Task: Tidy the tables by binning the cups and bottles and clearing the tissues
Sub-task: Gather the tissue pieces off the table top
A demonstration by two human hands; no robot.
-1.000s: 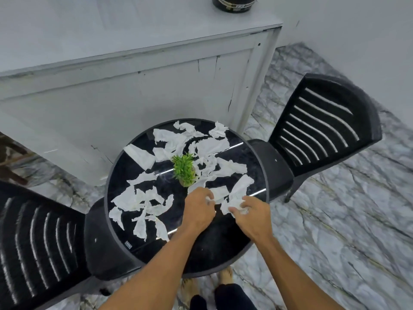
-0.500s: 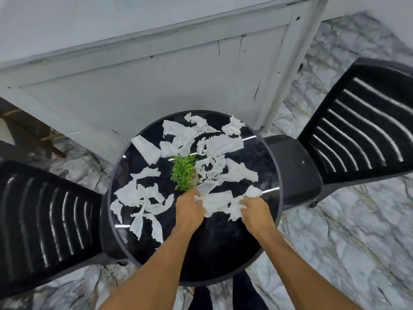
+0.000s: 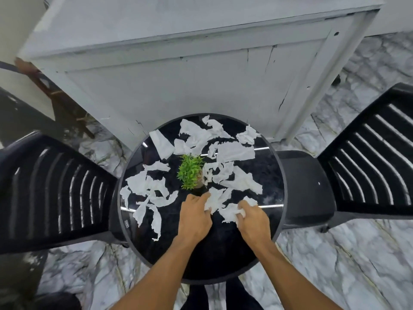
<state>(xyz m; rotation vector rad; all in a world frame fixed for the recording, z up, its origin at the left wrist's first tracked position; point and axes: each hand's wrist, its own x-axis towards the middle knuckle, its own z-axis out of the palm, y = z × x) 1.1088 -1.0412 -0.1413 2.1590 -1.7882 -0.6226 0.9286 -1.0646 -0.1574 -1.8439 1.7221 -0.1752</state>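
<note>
Your left hand (image 3: 195, 217) and right hand (image 3: 253, 222) now each clutch tissues (image 3: 215, 201) drawn in from the table's (image 3: 223, 249) right side. Most scraps (image 3: 237, 152) remain, so clearing has barely begun.

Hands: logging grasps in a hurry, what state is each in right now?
Left hand: closed, pinching the torn tissue strip.
Right hand: closed, gripping the crumpled tissue piece.

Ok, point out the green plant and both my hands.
green plant (image 3: 191, 172), head view, leaf cluster.
left hand (image 3: 194, 217), head view, back of hand.
right hand (image 3: 253, 222), head view, back of hand.
</note>
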